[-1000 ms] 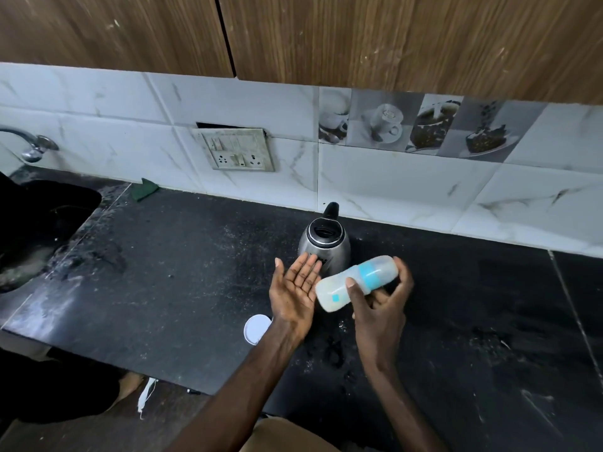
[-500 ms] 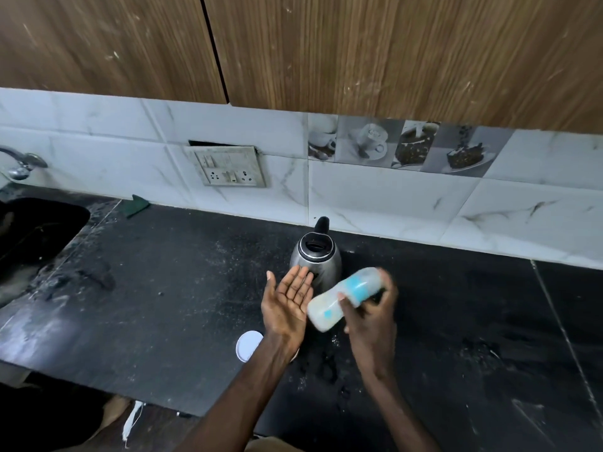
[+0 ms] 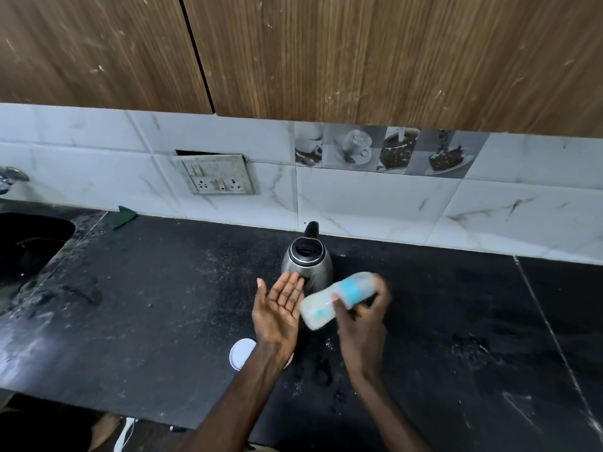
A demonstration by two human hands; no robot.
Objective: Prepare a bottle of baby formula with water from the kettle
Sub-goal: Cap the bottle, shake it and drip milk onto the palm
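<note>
My right hand (image 3: 362, 324) grips a baby bottle (image 3: 336, 298) with milky liquid and a blue band, held nearly on its side and blurred by motion. Its lower end points at the palm of my left hand (image 3: 277, 311), which is open, palm up, fingers straight, just left of the bottle. Behind both hands a steel kettle (image 3: 306, 262) with a black handle stands lidless on the black counter (image 3: 146, 305). A round white lid (image 3: 241, 353) lies on the counter, partly hidden under my left wrist.
A black sink (image 3: 29, 246) and a tap (image 3: 13, 177) are at the far left. A green scrub pad (image 3: 121, 216) lies by the tiled wall. A socket plate (image 3: 217, 174) is on the wall. The counter's front edge runs below my arms.
The bottle has tipped further down at its left end toward my left palm and is now motion-blurred. The view has tilted up slightly.
</note>
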